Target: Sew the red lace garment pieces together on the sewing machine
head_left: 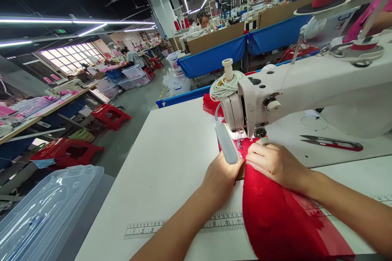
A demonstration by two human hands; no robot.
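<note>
A piece of red lace fabric (269, 212) runs from beneath the needle of a white sewing machine (294, 85) down over the table's front edge. My right hand (277, 165) presses on it just right of the needle area, fingers bent and gripping the cloth. On the left, my left hand (222, 175) pinches the fabric's edge close to the presser foot (240, 143). A pale lamp (227, 143) on a bent stalk hides part of that hand's fingers. More red cloth (211, 105) lies behind the machine head.
Thread snips (332, 142) lie on the machine bed at right. A ruler scale (143, 229) is printed along the white table (162, 151). A clear plastic bin (52, 212) stands at left, red stools (67, 153) beyond it. Other people sit at machines farther back.
</note>
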